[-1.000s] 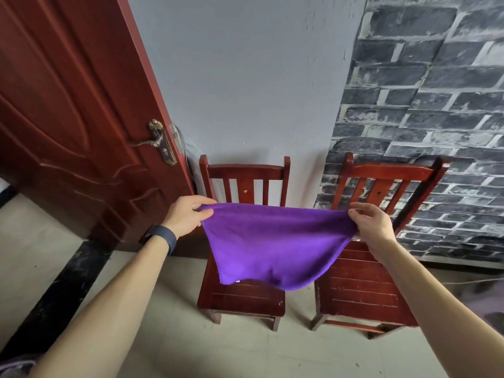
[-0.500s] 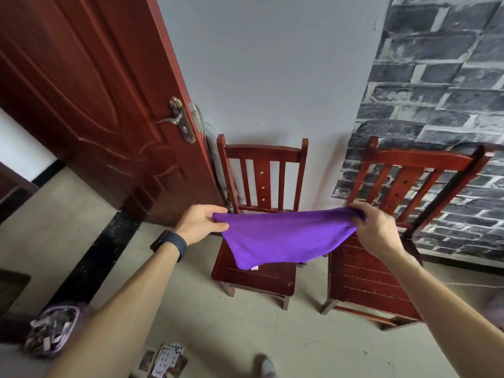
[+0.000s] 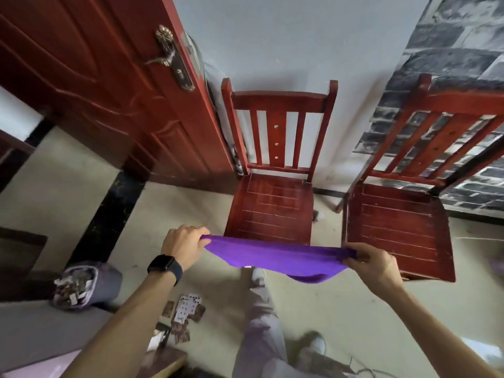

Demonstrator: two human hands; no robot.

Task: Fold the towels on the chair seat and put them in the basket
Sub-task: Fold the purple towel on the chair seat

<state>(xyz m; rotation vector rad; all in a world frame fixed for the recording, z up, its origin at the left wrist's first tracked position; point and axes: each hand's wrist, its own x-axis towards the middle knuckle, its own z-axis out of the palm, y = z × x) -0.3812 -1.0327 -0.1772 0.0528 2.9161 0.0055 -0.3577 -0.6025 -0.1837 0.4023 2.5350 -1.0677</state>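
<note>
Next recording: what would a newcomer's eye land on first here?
A bright purple towel, stretched between the left hand and right hand, fills the centre. Behind it stand the red left chair and right chair, seats bare. Playing cards lie scattered on the floor, lower left.

towel: purple towel now pulled flatter between the fingers, sagging far less below them.
hands: left hand and right hand have dropped from chair-back height to the chair seat front edge.

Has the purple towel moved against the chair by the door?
Yes. The purple towel came down and towards the person: from level with the backrest of the chair by the door to its seat's front edge.
</note>
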